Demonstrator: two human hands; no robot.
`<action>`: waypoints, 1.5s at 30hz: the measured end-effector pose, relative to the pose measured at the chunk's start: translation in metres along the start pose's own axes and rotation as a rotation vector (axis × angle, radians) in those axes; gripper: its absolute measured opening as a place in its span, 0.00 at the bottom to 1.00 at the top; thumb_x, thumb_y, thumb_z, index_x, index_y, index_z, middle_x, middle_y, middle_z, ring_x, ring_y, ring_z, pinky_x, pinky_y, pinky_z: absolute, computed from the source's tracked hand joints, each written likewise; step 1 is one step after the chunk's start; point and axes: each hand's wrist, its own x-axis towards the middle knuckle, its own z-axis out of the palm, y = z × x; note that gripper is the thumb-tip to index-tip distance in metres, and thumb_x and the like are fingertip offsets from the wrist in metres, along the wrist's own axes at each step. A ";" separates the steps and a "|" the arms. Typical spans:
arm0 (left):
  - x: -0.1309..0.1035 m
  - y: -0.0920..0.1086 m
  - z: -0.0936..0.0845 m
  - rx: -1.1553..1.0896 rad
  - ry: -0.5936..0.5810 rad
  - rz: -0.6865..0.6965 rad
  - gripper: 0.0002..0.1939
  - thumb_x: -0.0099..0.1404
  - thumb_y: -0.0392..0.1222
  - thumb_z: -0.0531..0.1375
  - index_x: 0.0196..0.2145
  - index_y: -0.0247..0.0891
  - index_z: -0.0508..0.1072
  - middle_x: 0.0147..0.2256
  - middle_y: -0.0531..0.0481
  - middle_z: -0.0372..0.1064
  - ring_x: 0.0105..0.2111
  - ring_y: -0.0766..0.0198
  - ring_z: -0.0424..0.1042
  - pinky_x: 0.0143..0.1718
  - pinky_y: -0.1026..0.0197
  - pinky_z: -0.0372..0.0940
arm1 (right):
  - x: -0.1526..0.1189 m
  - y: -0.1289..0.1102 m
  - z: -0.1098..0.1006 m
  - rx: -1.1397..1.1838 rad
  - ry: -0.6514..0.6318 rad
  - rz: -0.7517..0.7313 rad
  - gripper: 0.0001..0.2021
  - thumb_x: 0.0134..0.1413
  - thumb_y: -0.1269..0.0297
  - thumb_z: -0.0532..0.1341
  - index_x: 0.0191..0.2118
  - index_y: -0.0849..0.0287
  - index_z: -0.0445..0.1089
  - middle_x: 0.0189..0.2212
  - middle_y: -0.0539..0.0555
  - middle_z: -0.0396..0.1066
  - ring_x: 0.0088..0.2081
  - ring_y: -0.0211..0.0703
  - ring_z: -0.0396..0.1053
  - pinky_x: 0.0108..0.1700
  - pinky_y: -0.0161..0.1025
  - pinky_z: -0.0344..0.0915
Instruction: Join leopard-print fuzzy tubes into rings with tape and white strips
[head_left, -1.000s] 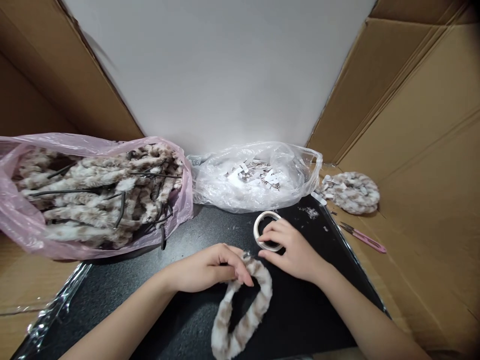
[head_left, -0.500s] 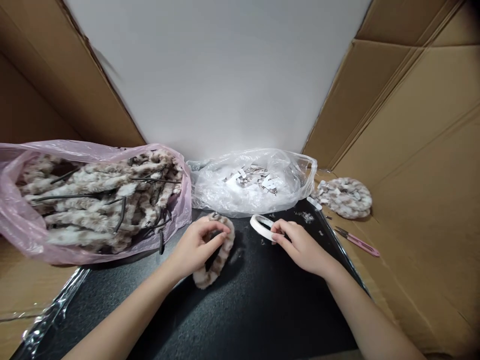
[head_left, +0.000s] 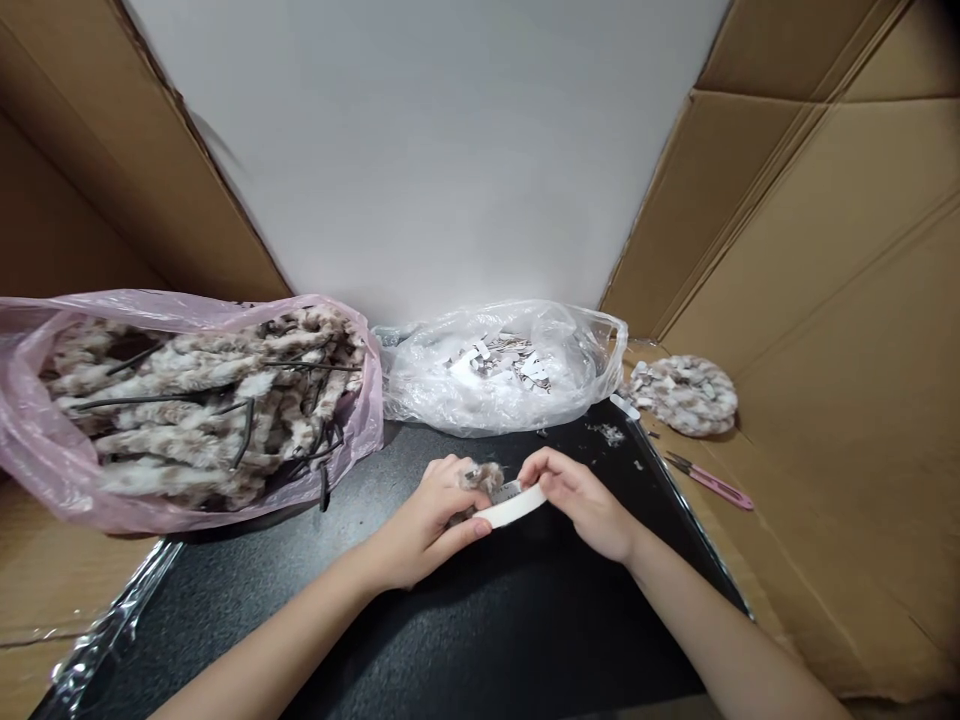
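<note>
Near the middle of the black table (head_left: 420, 640), my left hand (head_left: 439, 520) is closed around a furry brown-and-white band (head_left: 484, 478), most of it hidden by the fingers. Its thumb also presses on the left end of a white tape roll (head_left: 517, 508). My right hand (head_left: 577, 498) grips the roll's right end between thumb and fingers. The roll is tilted between both hands, and the furry band lies just behind its left side.
A pink bag (head_left: 367, 400) of furry strips and dark cords lies left. Behind the hands is a clear bag (head_left: 427, 390) with white tags. At right are a bundle of furry bands (head_left: 697, 395) and pink snips (head_left: 720, 487). Cardboard (head_left: 847, 400) walls both sides.
My left hand has moved right with the furry band, which is now gathered up. The tape roll has come down and left, and both hands now hold it.
</note>
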 end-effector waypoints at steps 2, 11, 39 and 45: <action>-0.001 -0.003 0.000 -0.023 0.010 0.003 0.16 0.70 0.49 0.50 0.33 0.39 0.72 0.35 0.47 0.64 0.40 0.56 0.59 0.45 0.55 0.52 | 0.001 0.001 -0.002 0.164 0.046 0.008 0.17 0.64 0.48 0.53 0.41 0.58 0.65 0.32 0.53 0.68 0.34 0.41 0.65 0.39 0.38 0.60; -0.003 -0.010 -0.005 -0.180 0.042 -0.023 0.20 0.70 0.55 0.49 0.34 0.39 0.72 0.33 0.48 0.67 0.41 0.56 0.59 0.46 0.57 0.55 | 0.000 -0.003 -0.003 0.514 -0.010 0.010 0.10 0.50 0.65 0.63 0.39 0.57 0.63 0.32 0.54 0.74 0.34 0.42 0.69 0.40 0.40 0.63; -0.009 -0.014 0.014 0.497 0.408 0.432 0.08 0.70 0.40 0.55 0.40 0.39 0.73 0.34 0.47 0.70 0.38 0.59 0.64 0.44 0.56 0.55 | 0.002 0.008 0.002 -0.088 0.284 -0.246 0.26 0.24 0.65 0.79 0.28 0.57 0.63 0.30 0.48 0.67 0.30 0.37 0.65 0.33 0.36 0.65; -0.010 -0.023 0.016 0.495 0.418 0.405 0.09 0.70 0.43 0.54 0.41 0.41 0.73 0.33 0.47 0.69 0.37 0.58 0.64 0.42 0.55 0.57 | 0.001 0.008 -0.001 -0.075 0.275 -0.240 0.20 0.33 0.67 0.77 0.31 0.56 0.66 0.29 0.48 0.68 0.31 0.38 0.68 0.36 0.36 0.66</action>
